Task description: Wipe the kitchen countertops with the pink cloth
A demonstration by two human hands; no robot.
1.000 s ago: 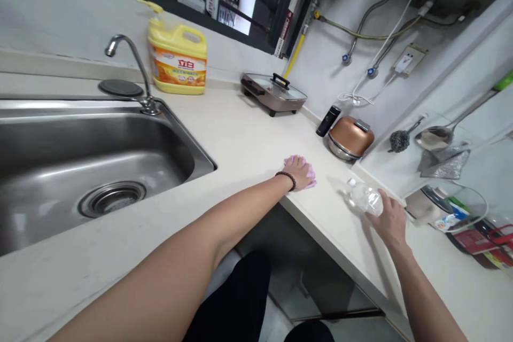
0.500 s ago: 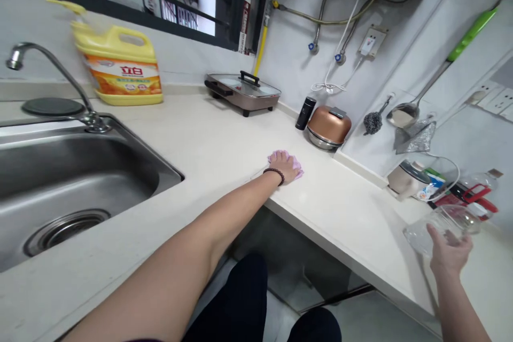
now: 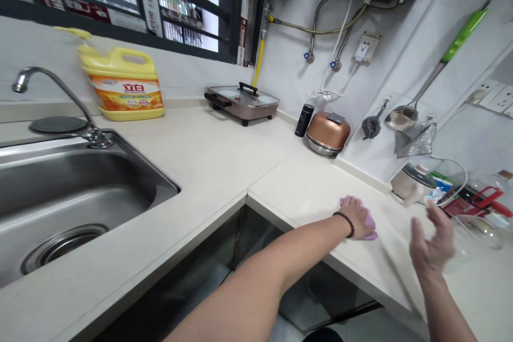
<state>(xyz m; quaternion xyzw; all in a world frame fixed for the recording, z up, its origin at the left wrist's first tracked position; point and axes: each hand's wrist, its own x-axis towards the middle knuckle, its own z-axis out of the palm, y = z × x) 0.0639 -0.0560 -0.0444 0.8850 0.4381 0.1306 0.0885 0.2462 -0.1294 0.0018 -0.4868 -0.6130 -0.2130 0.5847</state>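
My left hand (image 3: 356, 217), with a dark beaded bracelet at its wrist, presses a bunched pale purple cloth (image 3: 369, 222) onto the white countertop (image 3: 224, 163). The cloth sticks out past the fingers and along the hand's right side. Farther right, my right hand (image 3: 433, 243) is raised above the counter, thumb and fingers apart, with nothing in it. Just beyond it is a clear transparent container (image 3: 481, 232), lying near the wall side and partly hidden by that hand.
A steel sink (image 3: 132, 171) with a faucet (image 3: 60, 80) lies left, beside a yellow detergent jug (image 3: 128, 85). Along the back stand an electric pan (image 3: 242, 102), a black flask (image 3: 304, 120) and a copper-coloured lidded pot (image 3: 327, 131). A small cooker (image 3: 412, 181) and red-handled item (image 3: 487, 197) crowd the right.
My left hand has slid the cloth rightward along the counter toward the near edge. My right hand has come off the clear container and moved slightly left, fingers now free.
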